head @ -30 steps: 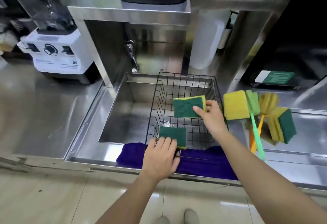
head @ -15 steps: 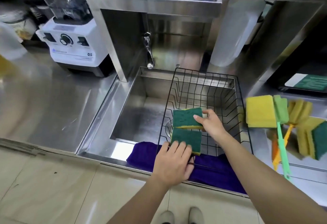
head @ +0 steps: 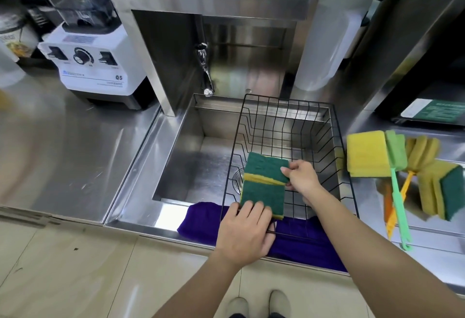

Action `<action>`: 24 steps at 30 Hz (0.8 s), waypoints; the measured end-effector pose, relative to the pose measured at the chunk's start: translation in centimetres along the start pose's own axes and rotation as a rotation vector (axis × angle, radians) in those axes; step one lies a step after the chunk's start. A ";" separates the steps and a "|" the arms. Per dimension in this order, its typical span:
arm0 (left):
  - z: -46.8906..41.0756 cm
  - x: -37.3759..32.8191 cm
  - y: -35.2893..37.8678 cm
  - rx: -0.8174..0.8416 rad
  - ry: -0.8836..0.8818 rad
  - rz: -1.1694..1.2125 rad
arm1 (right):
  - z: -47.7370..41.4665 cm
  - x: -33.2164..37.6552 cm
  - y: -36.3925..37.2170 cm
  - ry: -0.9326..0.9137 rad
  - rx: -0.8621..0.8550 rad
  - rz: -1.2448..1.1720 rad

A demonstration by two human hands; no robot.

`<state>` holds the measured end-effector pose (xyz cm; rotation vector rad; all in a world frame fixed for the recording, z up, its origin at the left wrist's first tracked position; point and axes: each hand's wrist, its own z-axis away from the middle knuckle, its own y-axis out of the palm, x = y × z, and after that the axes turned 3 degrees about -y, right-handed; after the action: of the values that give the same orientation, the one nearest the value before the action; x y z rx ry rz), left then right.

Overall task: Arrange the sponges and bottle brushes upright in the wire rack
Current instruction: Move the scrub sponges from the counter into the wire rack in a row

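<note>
A black wire rack (head: 337, 141) sits over the right half of a steel sink. At its near end stand two green-and-yellow sponges. My left hand (head: 245, 234) grips the front sponge (head: 263, 198) at the rack's near edge. My right hand (head: 300, 178) pinches the second sponge (head: 265, 166), which leans tilted right behind the first and touches it. On the counter to the right lie a yellow sponge (head: 366, 155), a stack of more sponges (head: 442, 192), a green-handled brush (head: 398, 192) and an orange-handled brush (head: 400, 197).
A purple cloth (head: 201, 222) lies under the rack's near edge on the sink rim. The tap (head: 205, 71) hangs over the sink's back left. A white blender (head: 93, 63) stands on the left counter. A shelf overhangs the sink.
My right hand lowered the second sponge into the rack, down and toward me, until it leans against the front sponge. My left hand stayed on the front sponge. The camera moved closer.
</note>
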<state>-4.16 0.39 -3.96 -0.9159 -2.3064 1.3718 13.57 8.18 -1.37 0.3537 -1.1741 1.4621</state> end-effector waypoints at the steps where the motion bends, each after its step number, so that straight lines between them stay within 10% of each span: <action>1: 0.0 0.0 0.0 0.001 0.002 0.001 | 0.2 0.1 0.2 0.008 -0.016 0.008; 11: 0.1 0.1 -0.1 -0.008 0.003 -0.007 | 1.1 0.8 -0.8 -0.117 0.040 0.281; 24: 0.0 0.2 0.0 -0.014 0.017 -0.027 | 3.1 0.4 -11.3 -0.584 -0.561 0.617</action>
<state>-4.33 0.48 -3.97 -0.8945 -2.3100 1.3336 22.15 3.92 5.46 0.0085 -2.2460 1.4915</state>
